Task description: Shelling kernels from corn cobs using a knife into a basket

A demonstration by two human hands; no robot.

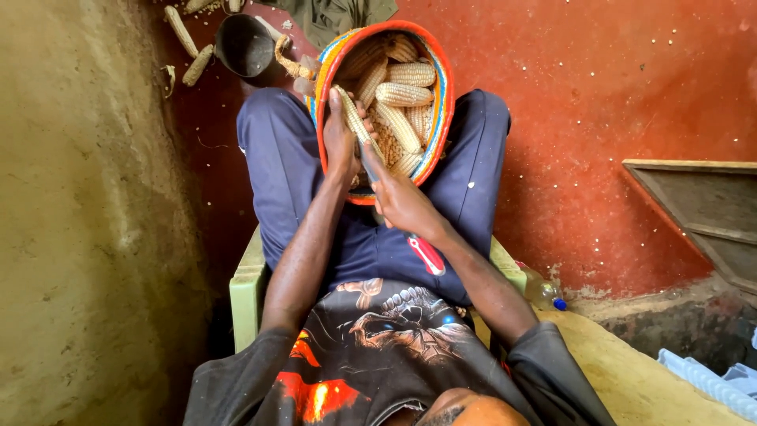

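A woven basket (pixel 440 71) with an orange, blue and yellow rim rests between my knees, filled with several pale maize cobs (pixel 404 95). My left hand (pixel 341 142) grips one maize cob (pixel 353 118) at the basket's near rim. My right hand (pixel 402 201) is closed just below it, pressing what looks like a thin dark tool against the cob's lower end. I sit on a light green chair (pixel 246 296) in dark blue trousers.
A dark round pot (pixel 243 43) stands on the red floor beyond my left knee, with bare stripped cobs (pixel 197 65) beside it. A mud wall (pixel 87 221) runs along the left. A plastic bottle (pixel 544 293) lies by the chair; a wooden frame (pixel 702 205) is at right.
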